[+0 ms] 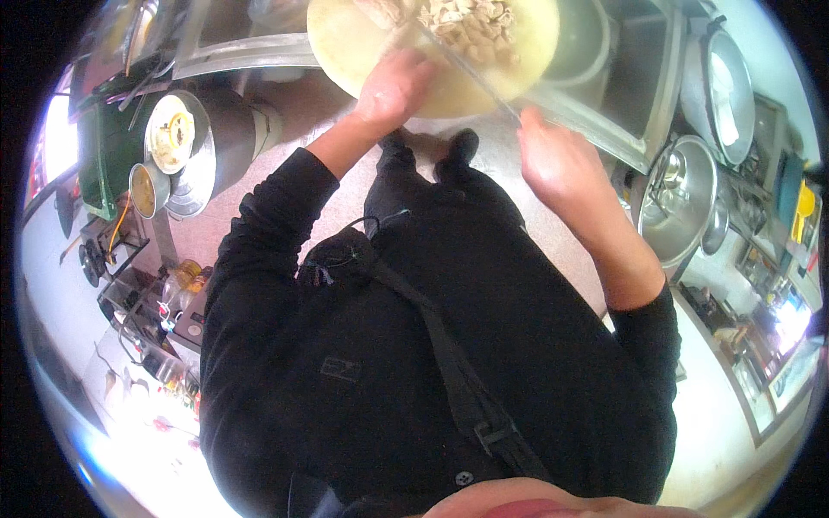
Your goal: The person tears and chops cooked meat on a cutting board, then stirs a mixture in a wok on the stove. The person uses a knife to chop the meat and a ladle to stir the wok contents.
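Observation:
On a round, yellowish cutting board [350, 61] at the top of the view lies a heap of cut pale meat pieces [479, 26]. My left hand [396, 87] is curled over the board, its fingers against a larger piece of meat [383, 11]; the fingertips are blurred and partly hidden. A long knife blade [469, 68] slants across the board between that piece and the heap. My right hand [562, 155] is closed around the knife's handle, just off the board's near right edge. The handle itself is hidden in the fist.
The board lies over a metal sink [586, 123], with a round basin [583, 45] inside it at right. Metal bowls [677, 201] stand farther right. At left are a large metal pot [227, 139] bearing a stained dish [171, 133], and a green bin [100, 162].

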### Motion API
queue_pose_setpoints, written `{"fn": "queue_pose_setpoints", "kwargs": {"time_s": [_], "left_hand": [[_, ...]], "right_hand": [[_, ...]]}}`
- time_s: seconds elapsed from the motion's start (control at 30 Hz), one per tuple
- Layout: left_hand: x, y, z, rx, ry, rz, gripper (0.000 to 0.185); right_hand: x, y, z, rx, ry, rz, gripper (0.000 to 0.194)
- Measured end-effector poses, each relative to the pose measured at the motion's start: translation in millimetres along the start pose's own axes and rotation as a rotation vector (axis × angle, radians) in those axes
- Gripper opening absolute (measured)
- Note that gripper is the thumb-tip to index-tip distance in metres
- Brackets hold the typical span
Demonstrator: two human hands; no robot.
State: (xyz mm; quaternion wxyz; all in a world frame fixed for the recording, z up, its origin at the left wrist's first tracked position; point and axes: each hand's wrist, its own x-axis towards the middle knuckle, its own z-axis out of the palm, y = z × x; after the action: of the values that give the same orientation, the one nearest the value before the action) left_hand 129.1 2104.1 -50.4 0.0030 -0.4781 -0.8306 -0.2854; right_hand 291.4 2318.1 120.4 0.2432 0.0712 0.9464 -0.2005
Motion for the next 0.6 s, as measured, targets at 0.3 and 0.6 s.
{"fn": "queue_pose_setpoints", "kwargs": {"time_s": [0.3,0.6], "left_hand": [[-9,-4,-11,0.009,-0.068,0.057,0.026],[-18,-8,-33,0.099,-0.235,0.089,0.029]], "right_hand": [[25,-24,17,0.049,0.073,-0.001,0.014],[26,-27,39,0.193,-0.05,0.049,0.015]]}}
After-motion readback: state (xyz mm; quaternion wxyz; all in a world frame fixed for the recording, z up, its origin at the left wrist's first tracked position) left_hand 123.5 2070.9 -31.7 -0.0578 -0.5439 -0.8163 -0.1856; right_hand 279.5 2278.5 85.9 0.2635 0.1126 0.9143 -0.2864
